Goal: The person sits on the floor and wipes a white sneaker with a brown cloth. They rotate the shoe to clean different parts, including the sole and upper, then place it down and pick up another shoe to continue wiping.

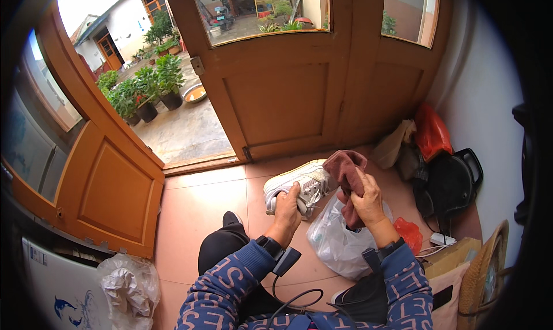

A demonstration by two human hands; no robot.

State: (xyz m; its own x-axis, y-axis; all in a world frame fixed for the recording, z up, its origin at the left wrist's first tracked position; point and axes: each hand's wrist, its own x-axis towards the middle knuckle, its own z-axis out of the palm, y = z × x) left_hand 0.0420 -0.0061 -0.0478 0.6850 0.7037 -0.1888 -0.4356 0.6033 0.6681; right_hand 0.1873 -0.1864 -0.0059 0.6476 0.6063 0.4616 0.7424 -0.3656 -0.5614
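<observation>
A white lace-up sneaker [298, 178] is tilted on its side in the air, its toe pointing right. My left hand [288, 213] grips it by the heel opening, with the thumb along the collar. In my right hand [369, 200] is a brownish-red cloth [345, 170], bunched between thumb and fingers. The cloth's upper end lies against the sneaker's toe, and its lower end hangs over a white plastic bag [332, 243]. That bag stands on the floor between my legs; what is in it is mostly hidden.
Tiled floor [198, 226] lies before me, bounded by a wooden door [276, 101]. Its other leaf [112, 178] stands ajar onto a yard with potted plants [166, 81]. To the right are a black pan-shaped appliance [449, 183], red plastic bags [432, 131], a power strip [443, 239] and a woven basket [481, 269].
</observation>
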